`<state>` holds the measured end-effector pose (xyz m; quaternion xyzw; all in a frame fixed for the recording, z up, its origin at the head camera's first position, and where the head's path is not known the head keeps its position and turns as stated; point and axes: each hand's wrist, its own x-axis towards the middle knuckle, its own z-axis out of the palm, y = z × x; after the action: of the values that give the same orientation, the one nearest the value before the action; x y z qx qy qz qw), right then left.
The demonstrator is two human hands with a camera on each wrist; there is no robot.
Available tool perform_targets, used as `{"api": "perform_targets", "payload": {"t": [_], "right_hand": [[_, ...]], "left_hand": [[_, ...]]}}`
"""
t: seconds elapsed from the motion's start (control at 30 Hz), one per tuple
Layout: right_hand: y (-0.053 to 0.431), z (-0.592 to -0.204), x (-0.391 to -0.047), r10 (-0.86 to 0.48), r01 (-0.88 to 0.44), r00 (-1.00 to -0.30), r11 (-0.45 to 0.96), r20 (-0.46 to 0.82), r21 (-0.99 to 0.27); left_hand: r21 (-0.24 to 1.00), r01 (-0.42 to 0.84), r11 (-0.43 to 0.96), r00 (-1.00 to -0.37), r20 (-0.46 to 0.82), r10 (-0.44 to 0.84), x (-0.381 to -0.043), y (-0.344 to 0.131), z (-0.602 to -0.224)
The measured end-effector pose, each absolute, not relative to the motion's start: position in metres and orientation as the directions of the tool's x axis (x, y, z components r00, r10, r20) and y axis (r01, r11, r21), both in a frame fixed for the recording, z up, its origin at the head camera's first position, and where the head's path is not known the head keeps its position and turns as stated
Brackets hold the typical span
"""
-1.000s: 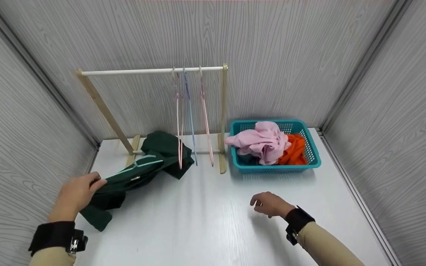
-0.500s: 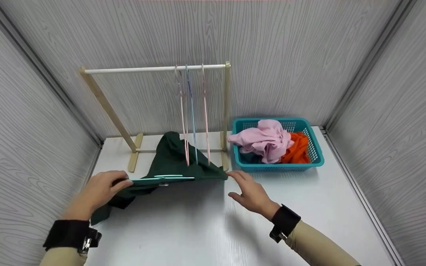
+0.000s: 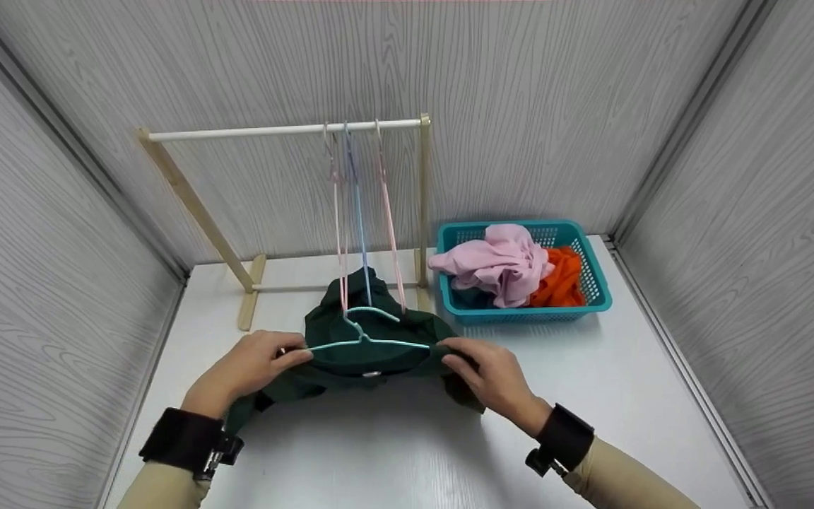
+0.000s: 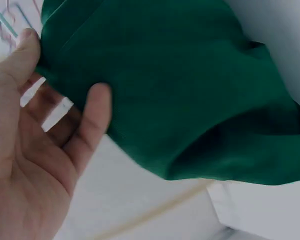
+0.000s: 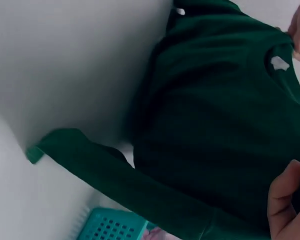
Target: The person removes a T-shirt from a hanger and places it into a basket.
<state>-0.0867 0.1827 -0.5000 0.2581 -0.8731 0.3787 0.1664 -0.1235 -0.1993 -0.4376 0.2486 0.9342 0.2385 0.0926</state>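
Observation:
A dark green long-sleeved shirt (image 3: 326, 322) is spread between my hands over the table. A light-blue hanger (image 3: 364, 339) sits in its neck opening, the hook sticking out, with a pale label (image 3: 372, 374) just below. At the left shoulder, my left hand (image 3: 255, 364) pinches the cloth by the hanger's end. My right hand (image 3: 492, 375) grips the other shoulder with thumb and fingers. Both hanger ends are hidden by cloth and fingers. One sleeve (image 5: 115, 175) hangs out in the right wrist view.
Behind the shirt stands a wooden rack with a white rail (image 3: 237, 132). Thin hangers hang near its right end, pink ones (image 3: 389, 219) and a blue one (image 3: 360, 226). To the right, a teal basket (image 3: 534, 315) holds pink cloth (image 3: 499, 261) and orange cloth (image 3: 562, 279).
My right hand has come in from the right and taken hold of the shirt's right shoulder. My left hand moved right with its shoulder, and the hanger now faces me.

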Motion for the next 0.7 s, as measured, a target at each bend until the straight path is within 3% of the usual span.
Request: {"api": "perform_targets", "payload": {"t": [0.23, 0.5, 0.7], "right_hand": [[0.207, -0.506, -0.087, -0.242, -0.527, -0.835, 0.609, 0.493, -0.593], [0.207, -0.511, -0.085, -0.232, -0.475, -0.873, 0.601, 0.428, -0.643], [0.226, -0.513, -0.083, -0.193, -0.414, -0.907, 0.561, 0.373, -0.717]], "left_hand": [[0.473, 0.495, 0.729, -0.801, -0.077, 0.594, -0.120, -0.151, -0.435], [0.591, 0.523, 0.614, -0.786, 0.055, 0.616, -0.122, -0.098, -0.441], [0.535, 0.605, 0.590, -0.767, 0.192, 0.612, -0.118, -0.093, -0.449]]}}
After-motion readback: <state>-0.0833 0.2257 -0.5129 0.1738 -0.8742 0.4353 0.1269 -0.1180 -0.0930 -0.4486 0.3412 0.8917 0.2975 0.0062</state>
